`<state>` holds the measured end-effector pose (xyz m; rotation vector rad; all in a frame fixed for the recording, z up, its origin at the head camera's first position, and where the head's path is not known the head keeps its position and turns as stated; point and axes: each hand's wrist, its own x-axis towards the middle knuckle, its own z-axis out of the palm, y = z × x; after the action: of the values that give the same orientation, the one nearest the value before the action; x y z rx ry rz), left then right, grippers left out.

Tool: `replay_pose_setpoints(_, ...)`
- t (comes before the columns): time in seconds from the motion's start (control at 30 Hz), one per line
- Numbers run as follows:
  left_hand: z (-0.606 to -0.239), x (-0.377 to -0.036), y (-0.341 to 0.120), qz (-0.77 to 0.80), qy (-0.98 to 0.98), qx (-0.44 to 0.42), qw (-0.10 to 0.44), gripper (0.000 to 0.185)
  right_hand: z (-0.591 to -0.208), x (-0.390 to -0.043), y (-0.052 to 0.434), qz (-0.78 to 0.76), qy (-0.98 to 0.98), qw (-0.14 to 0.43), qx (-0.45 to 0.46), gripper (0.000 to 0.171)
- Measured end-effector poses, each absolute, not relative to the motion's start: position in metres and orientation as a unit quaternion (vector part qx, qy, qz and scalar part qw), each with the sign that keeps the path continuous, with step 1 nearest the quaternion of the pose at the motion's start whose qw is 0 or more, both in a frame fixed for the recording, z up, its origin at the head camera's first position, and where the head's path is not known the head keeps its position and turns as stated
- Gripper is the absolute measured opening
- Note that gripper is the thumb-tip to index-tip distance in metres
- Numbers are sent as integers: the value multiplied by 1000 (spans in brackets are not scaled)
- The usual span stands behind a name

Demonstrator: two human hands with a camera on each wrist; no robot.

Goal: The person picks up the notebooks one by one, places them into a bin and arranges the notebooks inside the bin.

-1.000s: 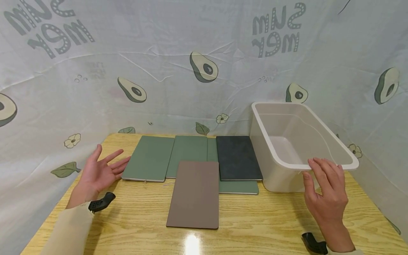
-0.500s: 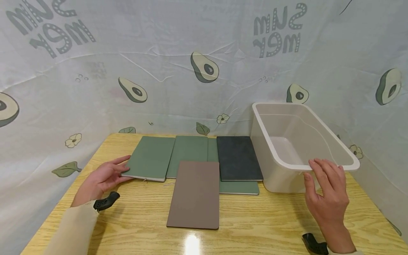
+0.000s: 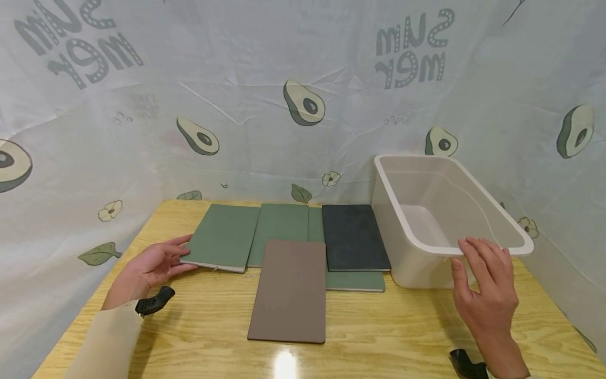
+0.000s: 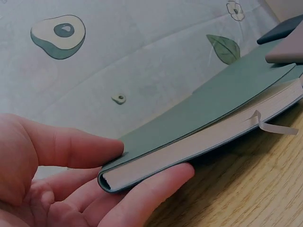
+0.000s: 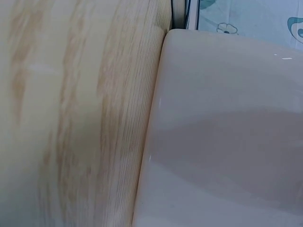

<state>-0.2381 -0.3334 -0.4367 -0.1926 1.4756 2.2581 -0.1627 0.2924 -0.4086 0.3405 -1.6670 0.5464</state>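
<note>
My left hand (image 3: 153,266) pinches the near left corner of a green notebook (image 3: 224,237). In the left wrist view the thumb presses on top of this green notebook (image 4: 203,113) and the fingers lie under it, the corner raised off the wooden table. A thin ribbon bookmark (image 4: 277,128) hangs from its pages. At the right, my right hand (image 3: 487,289) rests at the near rim of a beige plastic bin (image 3: 407,226), fingers relaxed over the edge. The right wrist view shows the bin's outer wall (image 5: 227,132) without the hand.
A brown notebook (image 3: 289,295) lies in front, overlapping another green notebook (image 3: 279,226). By the bin, a black notebook (image 3: 355,237) lies on a further green one (image 3: 355,281). Behind the wooden table (image 3: 203,326) hangs a patterned cloth (image 3: 246,137).
My left hand has turned from palm up beside the green notebook to gripping its corner. The right hand has stayed at the bin's rim.
</note>
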Motion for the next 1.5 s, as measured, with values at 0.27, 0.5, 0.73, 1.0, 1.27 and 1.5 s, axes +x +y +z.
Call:
replay_pose_setpoints(0.27, -438, -240, -335, 818, 528, -69, 215, 35, -411, -162, 296, 243, -731, 620, 151, 49)
replay_pose_setpoints(0.5, -440, -237, -339, 839, 494, -38, 223, 44, -409, -161, 294, 240, -733, 619, 147, 51)
replay_pose_setpoints(0.73, -436, -234, -340, 860, 457, -15, 226, 50, -409, -162, 294, 239, -731, 622, 148, 51)
replay_pose_setpoints(1.0, -421, -232, -333, 872, 451, -2, 192, 49, -409, -163, 293, 242, -726, 626, 151, 50)
replay_pose_setpoints(1.27, -392, -230, -317, 912, 381, -21, 153, 45, -409, -162, 293, 240, -726, 627, 150, 50)
replay_pose_setpoints(1.5, -365, -233, -301, 935, 326, -53, 125, 36, -408, -162, 293, 240, -722, 630, 153, 50)
